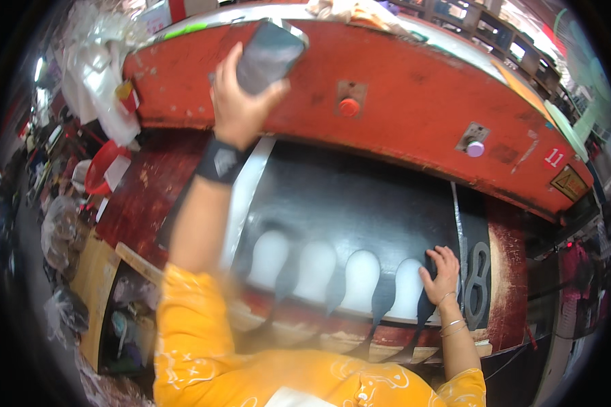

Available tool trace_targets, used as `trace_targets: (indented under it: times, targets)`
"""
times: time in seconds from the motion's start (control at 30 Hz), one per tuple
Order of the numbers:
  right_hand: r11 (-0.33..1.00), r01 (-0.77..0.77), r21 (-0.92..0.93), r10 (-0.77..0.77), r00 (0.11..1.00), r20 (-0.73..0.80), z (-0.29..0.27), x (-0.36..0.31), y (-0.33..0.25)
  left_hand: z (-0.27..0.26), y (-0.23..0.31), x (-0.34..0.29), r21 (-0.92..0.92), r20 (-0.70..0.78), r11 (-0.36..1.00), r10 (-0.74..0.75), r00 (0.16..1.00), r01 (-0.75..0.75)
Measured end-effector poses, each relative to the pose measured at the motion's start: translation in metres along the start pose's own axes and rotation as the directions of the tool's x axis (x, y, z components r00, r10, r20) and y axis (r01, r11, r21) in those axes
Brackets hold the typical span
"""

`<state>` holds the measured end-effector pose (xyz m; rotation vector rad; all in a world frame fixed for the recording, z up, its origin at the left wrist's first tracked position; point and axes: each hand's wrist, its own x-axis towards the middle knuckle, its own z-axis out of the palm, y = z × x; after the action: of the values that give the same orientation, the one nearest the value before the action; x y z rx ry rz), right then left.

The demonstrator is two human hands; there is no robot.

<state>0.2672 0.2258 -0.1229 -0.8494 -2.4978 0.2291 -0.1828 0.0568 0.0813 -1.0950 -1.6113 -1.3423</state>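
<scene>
My left hand [241, 105], wearing a black wristband, is raised in front of the red machine beam. Its fingers and thumb grip the sides of a dark smartphone [269, 57] with rounded corners. Below lies a black sheet [353, 197] with a row of sole-shaped openings along its near edge, and white shows through them. My right hand [443, 275] rests on the sheet by the rightmost white sole shape [406, 288], fingers stretched and apart, holding nothing. Just right of that hand is a grey figure-eight-shaped piece [478, 288].
A red machine beam [400, 108] spans the far side, carrying a red push button [349, 106] and a pale purple button [475, 148]. Clear plastic bags [91, 74] hang at the left above a red bucket [102, 169]. A wooden shelf [95, 305] stands lower left.
</scene>
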Motion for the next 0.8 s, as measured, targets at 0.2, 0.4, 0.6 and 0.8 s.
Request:
trace_targets:
  times: [0.2, 0.4, 0.6, 0.8]
  targets:
    - [0.999, -0.029, 0.033, 0.029, 1.000, -0.011, -0.005, 0.004, -0.005, 0.087, -0.049, 0.179, 0.575, 0.407, 0.780, -0.011, 0.913, -0.247]
    - [0.998, -0.062, 0.028, 0.061, 0.998, 0.013, -0.008, 0.009, -0.003, 0.133, -0.069, 0.225, 0.744, 0.467, 0.651, -0.343, 0.815, -0.151]
    - [0.997, -0.045, 0.058, 0.048, 0.998, -0.043, 0.009, 0.013, 0.002, 0.082, 0.025, 0.019, -0.287, 0.388, 0.927, 0.343, 0.855, -0.242]
    - [0.969, -0.070, 0.238, 0.031, 0.986, 0.161, -0.036, 0.003, 0.014, -0.035, 0.026, -0.207, 0.258, 0.895, 0.963, -0.208, 0.394, -0.080]
